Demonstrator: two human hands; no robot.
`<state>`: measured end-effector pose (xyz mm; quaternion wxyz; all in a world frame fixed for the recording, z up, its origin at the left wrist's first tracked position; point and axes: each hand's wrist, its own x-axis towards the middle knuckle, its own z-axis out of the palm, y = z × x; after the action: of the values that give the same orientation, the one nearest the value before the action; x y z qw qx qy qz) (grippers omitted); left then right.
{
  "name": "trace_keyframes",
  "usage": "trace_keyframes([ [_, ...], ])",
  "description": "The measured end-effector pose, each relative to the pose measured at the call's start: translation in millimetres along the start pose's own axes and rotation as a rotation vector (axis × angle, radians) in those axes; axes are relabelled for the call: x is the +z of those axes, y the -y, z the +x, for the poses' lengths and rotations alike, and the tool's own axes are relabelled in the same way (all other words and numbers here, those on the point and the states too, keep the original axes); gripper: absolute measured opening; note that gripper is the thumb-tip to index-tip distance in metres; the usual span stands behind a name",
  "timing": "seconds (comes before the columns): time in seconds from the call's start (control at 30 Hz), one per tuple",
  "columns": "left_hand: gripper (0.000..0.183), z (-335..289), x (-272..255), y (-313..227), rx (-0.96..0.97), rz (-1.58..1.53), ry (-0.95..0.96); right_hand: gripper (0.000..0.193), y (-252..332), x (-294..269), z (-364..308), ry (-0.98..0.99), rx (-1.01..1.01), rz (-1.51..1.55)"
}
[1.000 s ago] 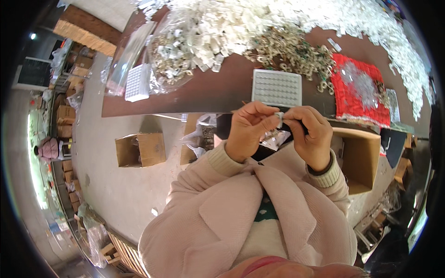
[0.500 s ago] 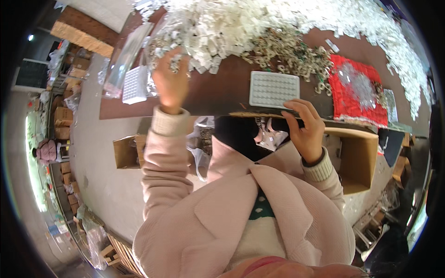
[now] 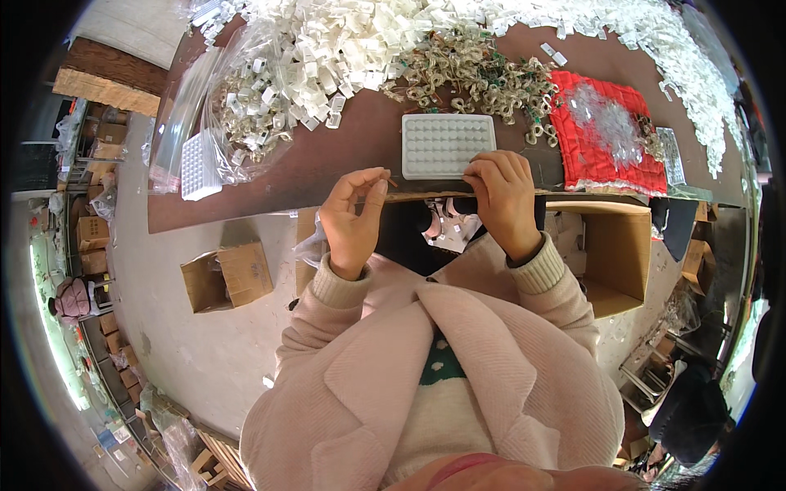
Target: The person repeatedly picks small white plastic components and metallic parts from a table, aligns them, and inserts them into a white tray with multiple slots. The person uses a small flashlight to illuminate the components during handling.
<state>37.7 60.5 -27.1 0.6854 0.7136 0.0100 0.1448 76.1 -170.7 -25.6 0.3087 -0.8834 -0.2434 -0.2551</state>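
A shallow white tray (image 3: 448,147) with rows of small pockets lies near the front edge of the brown table. My right hand (image 3: 508,200) is closed at the tray's near right corner, thumb and fingers pressed at its rim. To the left of the tray, my left hand (image 3: 354,219) is held over the table edge in a pinch. A tiny thing shows at its fingertips, too small to name. Beyond the tray lies a heap of small looped beige pieces (image 3: 471,69), some with green bits. A clear plastic bag (image 3: 254,106) holds similar loops and small white pieces.
A big pile of small white plastic pieces (image 3: 352,45) covers the table's far side. On the right, a red cloth (image 3: 606,135) bears clear plastic bits. Another white tray (image 3: 199,168) sits at the left. Cardboard boxes (image 3: 248,274) stand below the table.
My left hand has come back from the plastic bag toward the tray, now pinched. My right hand stays at the tray's corner, its fingers more curled. The whole view has shifted slightly.
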Motion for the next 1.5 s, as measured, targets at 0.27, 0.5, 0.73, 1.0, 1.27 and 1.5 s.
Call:
trace_keyframes([
  [0.27,0.016,-9,4,7,-0.069,-0.049,0.043,0.020,-3,-2,6,0.041,-0.029,-0.003],
  [0.5,0.016,4,-3,-6,-0.013,0.148,0.038,0.015,-12,-51,-1,-0.166,0.179,0.136],
  [0.73,0.018,29,11,-13,0.089,0.376,0.135,0.018,-6,-78,-22,-0.129,0.130,0.094],
  [1.0,0.016,1,14,-11,0.074,0.300,0.105,0.014,-5,-3,6,-0.035,0.004,0.022],
  [1.27,0.016,1,-14,-6,0.057,0.396,-0.026,0.015,-5,7,13,0.008,-0.002,-0.142],
  [1.5,0.020,80,-38,2,0.372,0.913,0.058,0.020,-19,-65,-15,-0.219,0.224,-0.126],
])
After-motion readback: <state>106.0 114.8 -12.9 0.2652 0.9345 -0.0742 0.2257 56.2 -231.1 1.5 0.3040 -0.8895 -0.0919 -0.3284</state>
